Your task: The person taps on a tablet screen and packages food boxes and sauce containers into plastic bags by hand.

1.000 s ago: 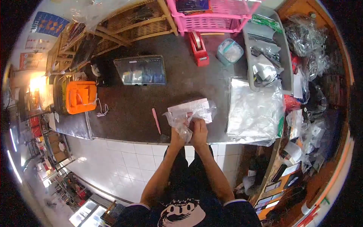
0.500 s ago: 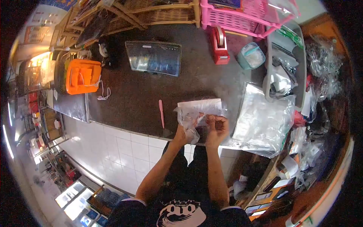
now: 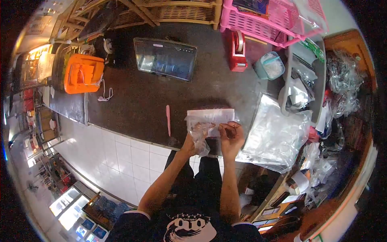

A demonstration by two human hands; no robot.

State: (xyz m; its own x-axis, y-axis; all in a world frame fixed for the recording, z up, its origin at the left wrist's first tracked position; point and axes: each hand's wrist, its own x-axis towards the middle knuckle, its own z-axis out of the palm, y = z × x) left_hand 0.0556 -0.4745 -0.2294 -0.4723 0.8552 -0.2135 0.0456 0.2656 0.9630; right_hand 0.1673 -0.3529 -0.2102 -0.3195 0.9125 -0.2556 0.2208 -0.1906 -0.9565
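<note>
A crumpled clear plastic bag (image 3: 200, 146) is gripped in my left hand (image 3: 190, 144), close to the near edge of the dark table. To its right, my right hand (image 3: 232, 140) has thumb and fingertips pinched together; what lies between them is too small to make out. Just beyond both hands lies a white printed paper or booklet (image 3: 217, 115), its lower part hidden behind the hands and the plastic. A pink pen (image 3: 168, 121) rests on the table left of my left hand.
Clear plastic sleeves (image 3: 274, 135) lie at the right. Behind them stand a grey bin (image 3: 287, 86), a teal container (image 3: 261, 71) and a red tape dispenser (image 3: 238, 64). A tablet (image 3: 165, 58) is propped at the back; an orange basket (image 3: 84, 72) stands left. Pink rack (image 3: 258, 24) at the back.
My right fingertips have drawn closer together in a pinch. The left hand keeps hold of the plastic bag. The whole view has shifted slightly.
</note>
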